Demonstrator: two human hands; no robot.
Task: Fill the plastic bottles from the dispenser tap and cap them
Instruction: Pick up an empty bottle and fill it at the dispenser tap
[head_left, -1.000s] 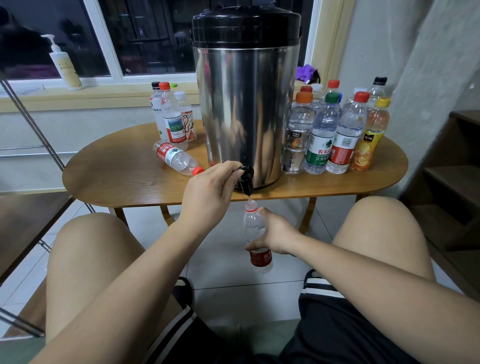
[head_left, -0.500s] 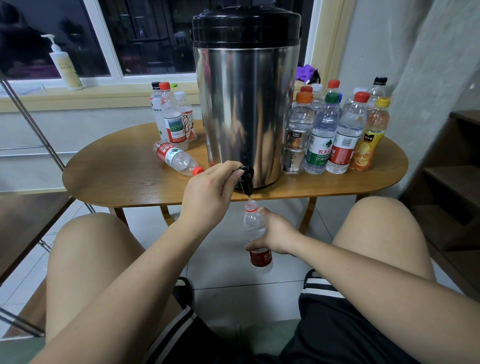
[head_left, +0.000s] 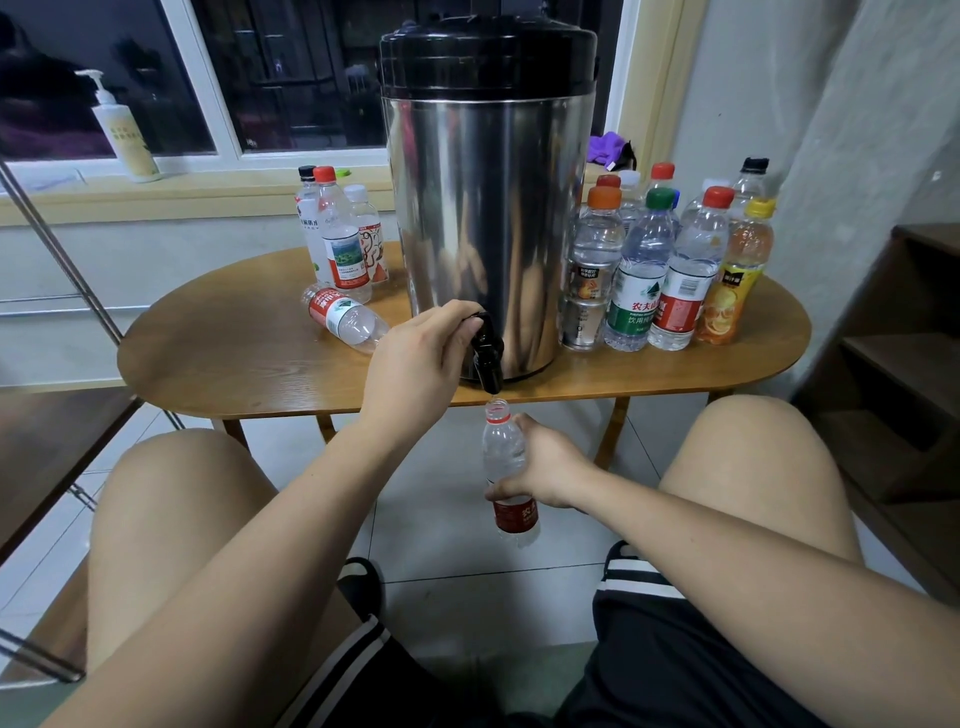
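Observation:
A tall steel dispenser (head_left: 488, 218) with a black lid stands on the oval wooden table (head_left: 218, 364). Its black tap (head_left: 488, 358) juts over the front edge. My left hand (head_left: 421, 358) grips the tap lever with curled fingers. Just below the spout, my right hand (head_left: 545, 467) holds an uncapped clear bottle (head_left: 504, 452) with a red label, upright, its mouth under the tap. Several capped bottles (head_left: 660, 270) stand right of the dispenser. Three capped bottles (head_left: 340, 234) stand to its left, and one red-labelled bottle (head_left: 340, 317) lies on its side near my left hand.
A pump bottle (head_left: 127, 135) sits on the windowsill at the back left. A metal frame (head_left: 57, 260) slants down the left side. Dark wooden steps (head_left: 898, 364) stand at the right. My bare knees flank the tiled floor (head_left: 467, 551) below the table.

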